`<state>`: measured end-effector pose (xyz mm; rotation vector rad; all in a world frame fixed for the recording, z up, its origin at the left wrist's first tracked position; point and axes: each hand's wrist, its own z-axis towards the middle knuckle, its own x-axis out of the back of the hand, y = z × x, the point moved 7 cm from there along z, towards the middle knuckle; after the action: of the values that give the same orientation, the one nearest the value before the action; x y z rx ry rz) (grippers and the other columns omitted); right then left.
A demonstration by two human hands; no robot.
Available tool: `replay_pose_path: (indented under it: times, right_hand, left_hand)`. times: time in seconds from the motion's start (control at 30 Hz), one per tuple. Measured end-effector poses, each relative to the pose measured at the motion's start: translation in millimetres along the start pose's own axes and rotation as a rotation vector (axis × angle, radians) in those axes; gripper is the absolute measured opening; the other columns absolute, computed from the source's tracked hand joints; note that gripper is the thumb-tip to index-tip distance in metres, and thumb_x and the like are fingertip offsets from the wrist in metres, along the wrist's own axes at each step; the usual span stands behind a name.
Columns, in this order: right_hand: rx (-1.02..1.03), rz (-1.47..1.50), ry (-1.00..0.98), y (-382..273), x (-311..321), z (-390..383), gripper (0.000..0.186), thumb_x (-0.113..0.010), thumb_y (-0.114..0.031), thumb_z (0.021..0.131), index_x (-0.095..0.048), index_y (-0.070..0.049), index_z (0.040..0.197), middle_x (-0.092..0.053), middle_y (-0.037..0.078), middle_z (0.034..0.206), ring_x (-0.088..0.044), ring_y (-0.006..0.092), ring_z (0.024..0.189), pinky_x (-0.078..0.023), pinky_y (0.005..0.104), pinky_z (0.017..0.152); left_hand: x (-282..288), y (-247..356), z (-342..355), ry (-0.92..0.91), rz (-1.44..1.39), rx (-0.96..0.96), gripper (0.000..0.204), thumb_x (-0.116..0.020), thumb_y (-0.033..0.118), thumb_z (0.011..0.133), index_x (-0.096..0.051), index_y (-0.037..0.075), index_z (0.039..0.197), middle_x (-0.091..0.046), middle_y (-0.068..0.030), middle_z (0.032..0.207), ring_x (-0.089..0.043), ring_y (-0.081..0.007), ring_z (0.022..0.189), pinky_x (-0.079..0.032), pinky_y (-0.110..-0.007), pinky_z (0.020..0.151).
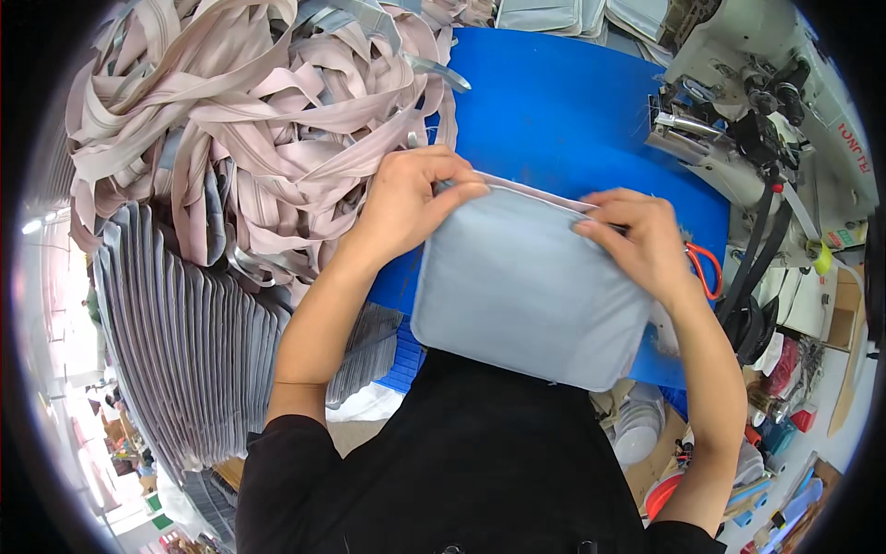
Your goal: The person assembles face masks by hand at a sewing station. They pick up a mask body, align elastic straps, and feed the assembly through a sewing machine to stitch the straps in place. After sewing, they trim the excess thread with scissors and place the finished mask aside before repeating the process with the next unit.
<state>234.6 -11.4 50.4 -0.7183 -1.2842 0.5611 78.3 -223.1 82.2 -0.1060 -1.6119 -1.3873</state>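
Note:
A light grey fabric panel (526, 286) with rounded corners lies on the blue table top (563, 111), its near edge over my lap. A pale pink zipper tape runs along its far edge. My left hand (406, 198) pinches the panel's far left corner, fingers curled over the edge. At the far right corner, my right hand (641, 235) grips the same edge.
A big tangle of pale pink zipper tape (258, 102) fills the left of the table. Below it stands a stack of grey panels (185, 342). A white sewing machine (766, 102) sits at the right. Orange-handled scissors (709, 268) lie beside my right hand.

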Motion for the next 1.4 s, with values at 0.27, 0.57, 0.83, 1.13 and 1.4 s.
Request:
replay_pose_path:
  times: [0.27,0.57,0.83,1.13,1.4]
  right_hand:
    - [-0.08,0.094,0.037,-30,38,-59,0.012,-0.087,-0.011,0.081,-0.08,-0.002,0.086,-0.074,0.01,0.087,-0.069,0.0195,0.077,-0.052,0.0306,0.069]
    - [-0.163,0.194,0.003,-25,52,-84,0.02,-0.085,-0.01,0.084,-0.069,0.001,0.082,-0.068,0.007,0.087,-0.061,0.015,0.079,-0.046,0.0292,0.069]
    - [-0.334,0.388,0.014,-12,53,-99,0.028,-0.087,-0.008,0.085,-0.061,-0.003,0.078,-0.064,0.002,0.083,-0.057,0.0088,0.077,-0.046,0.0261,0.068]
    - [-0.357,0.413,0.067,-7,59,-103,0.026,-0.087,-0.008,0.085,-0.062,-0.003,0.082,-0.064,0.002,0.083,-0.057,0.0074,0.076,-0.046,0.025,0.069]
    - [-0.31,0.422,0.052,-20,71,-93,0.014,-0.082,-0.008,0.09,-0.075,0.004,0.092,-0.066,0.001,0.086,-0.059,0.0063,0.076,-0.047,0.0241,0.069]
  left_hand:
    - [-5,39,-14,-0.169,-0.318,-0.097,0.011,-0.081,0.001,0.084,-0.08,-0.001,0.094,-0.076,-0.009,0.097,-0.068,-0.0112,0.083,-0.051,-0.024,0.074]
    - [-12,70,-17,-0.093,-0.328,-0.19,0.008,-0.082,0.0,0.084,-0.074,-0.001,0.085,-0.077,-0.0122,0.095,-0.073,-0.0163,0.086,-0.055,-0.028,0.078]
    - [-11,89,-14,-0.053,-0.201,-0.331,0.008,-0.079,0.003,0.087,-0.072,-0.002,0.09,-0.078,-0.0143,0.094,-0.076,-0.0217,0.084,-0.058,-0.031,0.075]
    - [-14,97,-4,-0.068,-0.213,-0.381,0.009,-0.078,-0.001,0.088,-0.069,-0.001,0.086,-0.079,-0.0161,0.098,-0.077,-0.0207,0.086,-0.06,-0.031,0.076]
    - [-12,107,29,-0.106,-0.263,-0.31,0.011,-0.077,-0.001,0.09,-0.067,0.0,0.086,-0.077,-0.0133,0.095,-0.072,-0.0154,0.086,-0.055,-0.028,0.078]
